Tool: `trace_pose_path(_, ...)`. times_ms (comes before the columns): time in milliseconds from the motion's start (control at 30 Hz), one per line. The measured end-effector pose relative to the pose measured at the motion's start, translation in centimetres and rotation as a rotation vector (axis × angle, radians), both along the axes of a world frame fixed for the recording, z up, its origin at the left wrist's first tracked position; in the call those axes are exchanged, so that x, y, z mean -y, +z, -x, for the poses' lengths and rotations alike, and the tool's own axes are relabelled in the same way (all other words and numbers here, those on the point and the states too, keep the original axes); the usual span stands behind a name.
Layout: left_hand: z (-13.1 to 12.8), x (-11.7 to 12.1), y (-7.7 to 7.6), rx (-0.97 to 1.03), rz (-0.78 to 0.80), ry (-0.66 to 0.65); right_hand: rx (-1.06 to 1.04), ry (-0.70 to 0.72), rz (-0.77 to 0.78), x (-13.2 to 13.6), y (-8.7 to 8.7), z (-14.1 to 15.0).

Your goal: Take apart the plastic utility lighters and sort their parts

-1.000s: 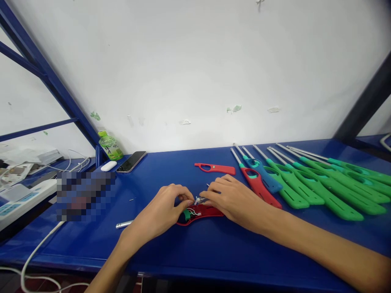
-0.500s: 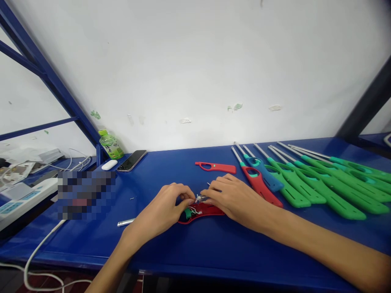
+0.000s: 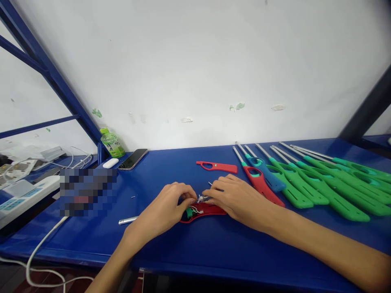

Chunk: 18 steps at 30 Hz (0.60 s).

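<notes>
Little has changed on the blue counter (image 3: 171, 171) within a second, so fine handling goes on. The right hand (image 3: 236, 196) and left hand (image 3: 167, 204) bend over opposite ends of the open red casing (image 3: 211, 210). Just above it, right fingertips hold a small metallic part (image 3: 201, 199); the left's pinch is narrow there, its grip unclear.

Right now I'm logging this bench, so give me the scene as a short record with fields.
Left hand: fingertips at one end of a small part; grip unclear
Right hand: fingers closed on that small part
Below the hands: open red casing with white wires in it
Behind the hands: loose red casing piece
Left of the left hand: metal tube, partly hidden
Right side: red lighter, blue lighter, several green lighters
Back left: phone, white case, green bottle
</notes>
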<state>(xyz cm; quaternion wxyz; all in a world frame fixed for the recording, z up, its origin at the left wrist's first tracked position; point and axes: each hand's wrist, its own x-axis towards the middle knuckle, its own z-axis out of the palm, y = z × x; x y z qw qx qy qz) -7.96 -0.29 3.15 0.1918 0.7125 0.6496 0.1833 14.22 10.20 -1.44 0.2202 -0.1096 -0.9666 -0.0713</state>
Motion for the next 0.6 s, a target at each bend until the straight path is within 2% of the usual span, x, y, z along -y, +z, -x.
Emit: trace_pose_path(600,-0.63,0.07,0.04,-0.052,-0.067,-0.014,-0.035,0.036,-0.044,0.30,0.15,-0.01)
